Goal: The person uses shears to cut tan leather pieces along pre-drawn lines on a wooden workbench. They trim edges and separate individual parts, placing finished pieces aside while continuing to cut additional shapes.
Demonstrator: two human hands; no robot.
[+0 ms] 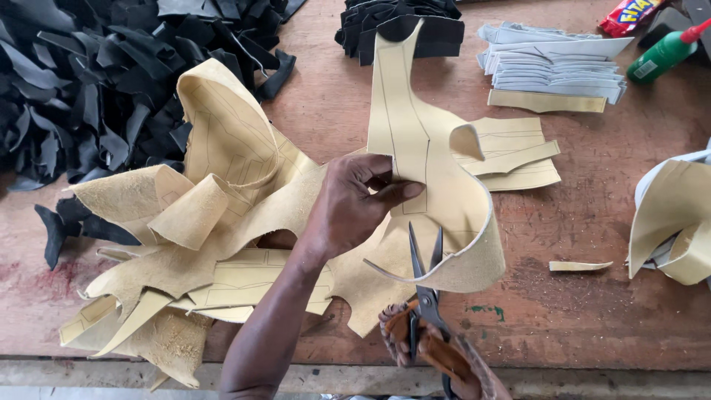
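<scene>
the left hand (355,204) pinches a big tan leather sheet (415,148) between thumb and fingers, holding it up over the wooden table (607,296). scissors (426,274) stand open under the sheet with blades at its curled edge. the right hand is hidden behind the wrapped handles, so i cannot tell its grip. the leather looks soft, floppy and light, so holding it near the cut seems best.
</scene>
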